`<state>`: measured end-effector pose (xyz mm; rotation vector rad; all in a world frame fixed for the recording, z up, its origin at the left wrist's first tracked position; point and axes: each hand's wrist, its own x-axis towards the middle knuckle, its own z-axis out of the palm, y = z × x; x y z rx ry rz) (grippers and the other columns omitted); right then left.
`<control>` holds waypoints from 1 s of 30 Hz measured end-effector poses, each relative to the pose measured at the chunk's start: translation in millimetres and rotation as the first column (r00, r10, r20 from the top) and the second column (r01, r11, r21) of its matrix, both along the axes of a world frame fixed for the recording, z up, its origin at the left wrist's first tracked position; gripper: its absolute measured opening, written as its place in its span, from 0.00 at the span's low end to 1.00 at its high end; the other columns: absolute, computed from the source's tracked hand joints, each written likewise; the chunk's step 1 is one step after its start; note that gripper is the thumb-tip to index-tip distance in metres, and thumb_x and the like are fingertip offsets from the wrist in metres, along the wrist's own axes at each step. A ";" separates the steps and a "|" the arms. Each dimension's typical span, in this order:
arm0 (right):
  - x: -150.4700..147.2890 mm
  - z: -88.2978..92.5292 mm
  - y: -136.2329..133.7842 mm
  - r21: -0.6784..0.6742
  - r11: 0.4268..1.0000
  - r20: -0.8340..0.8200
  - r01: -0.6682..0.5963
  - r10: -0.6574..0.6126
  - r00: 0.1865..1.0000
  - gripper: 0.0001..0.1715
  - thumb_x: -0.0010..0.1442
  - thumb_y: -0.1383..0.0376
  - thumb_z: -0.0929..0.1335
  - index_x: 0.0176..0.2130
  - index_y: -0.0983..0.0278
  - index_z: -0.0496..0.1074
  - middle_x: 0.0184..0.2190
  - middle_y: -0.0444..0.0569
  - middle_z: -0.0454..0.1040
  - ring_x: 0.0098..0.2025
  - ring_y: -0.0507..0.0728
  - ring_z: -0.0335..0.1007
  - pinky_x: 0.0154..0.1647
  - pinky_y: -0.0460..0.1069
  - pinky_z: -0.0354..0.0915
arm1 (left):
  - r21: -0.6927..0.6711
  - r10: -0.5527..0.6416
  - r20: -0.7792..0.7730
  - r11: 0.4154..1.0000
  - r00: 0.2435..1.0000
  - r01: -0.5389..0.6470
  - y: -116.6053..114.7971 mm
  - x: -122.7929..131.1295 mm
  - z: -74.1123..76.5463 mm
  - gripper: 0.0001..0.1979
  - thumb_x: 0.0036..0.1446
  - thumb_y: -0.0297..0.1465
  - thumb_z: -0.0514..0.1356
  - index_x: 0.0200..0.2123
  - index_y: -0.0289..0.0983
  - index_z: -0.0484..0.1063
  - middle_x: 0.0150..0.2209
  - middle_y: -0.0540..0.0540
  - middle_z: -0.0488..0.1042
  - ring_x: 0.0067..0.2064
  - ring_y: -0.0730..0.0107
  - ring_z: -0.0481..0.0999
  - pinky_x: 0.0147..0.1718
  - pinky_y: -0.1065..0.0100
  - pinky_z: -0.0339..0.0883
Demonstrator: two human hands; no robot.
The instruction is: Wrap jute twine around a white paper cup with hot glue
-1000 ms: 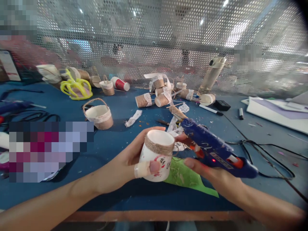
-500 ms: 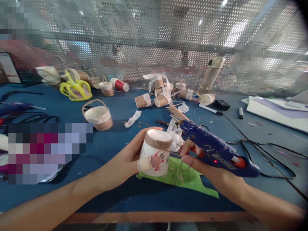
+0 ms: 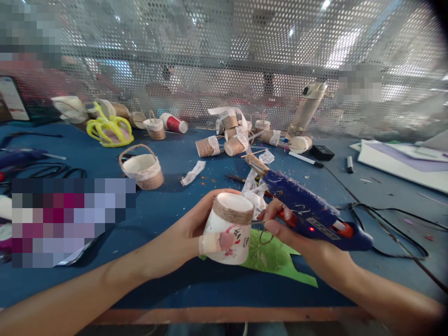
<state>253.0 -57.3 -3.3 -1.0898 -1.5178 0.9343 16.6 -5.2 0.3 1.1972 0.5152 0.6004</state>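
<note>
My left hand (image 3: 199, 228) is wrapped round a white paper cup (image 3: 224, 238) with red and black print. Brown twine (image 3: 233, 210) is wound in a band round the cup's upper end. A strip of tape covers part of my left thumb. In my right hand (image 3: 280, 224) is a blue hot glue gun (image 3: 301, 200), its red light lit and its nozzle pointing up and left, above the cup's right side. The fingertips of that hand also pinch a loose end of the twine, close to the cup. Under the cup lies a green sheet (image 3: 276, 261) on the table.
A twine-handled basket (image 3: 143, 172) stands to the left. Several wrapped cups (image 3: 236, 142) are piled at the back, near a bottle (image 3: 308, 112). Lace scraps (image 3: 194, 172) lie mid-table. A black cable (image 3: 388, 233) loops at right, and papers (image 3: 399, 163) lie beyond it.
The cup has shifted slightly right and down, tilting a little, in my left hand. The glue gun has moved slightly left with my right hand, which keeps the twine pinched.
</note>
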 end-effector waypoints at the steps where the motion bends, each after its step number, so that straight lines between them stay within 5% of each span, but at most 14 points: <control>1: -0.4 0.5 0.2 -0.008 1.000 -0.003 0.007 -0.007 1.000 0.08 0.59 0.66 0.74 0.34 0.58 0.71 0.32 0.39 0.75 0.33 0.51 0.73 0.37 0.47 0.72 | -0.001 0.007 -0.001 1.000 1.000 -0.007 -0.7 -0.1 0.1 0.26 0.57 0.33 0.67 0.57 0.51 0.67 0.53 0.50 0.75 0.56 0.59 0.72 0.53 0.64 0.67; 30: -6.9 0.0 1.0 -0.169 0.986 -0.040 0.015 -0.022 0.999 0.09 0.58 0.59 0.75 0.33 0.59 0.73 0.29 0.41 0.72 0.31 0.52 0.69 0.32 0.47 0.69 | 0.059 -0.088 0.000 0.994 0.996 0.087 -0.5 -1.7 -1.3 0.27 0.58 0.34 0.65 0.59 0.49 0.63 0.53 0.46 0.73 0.52 0.56 0.73 0.51 0.58 0.66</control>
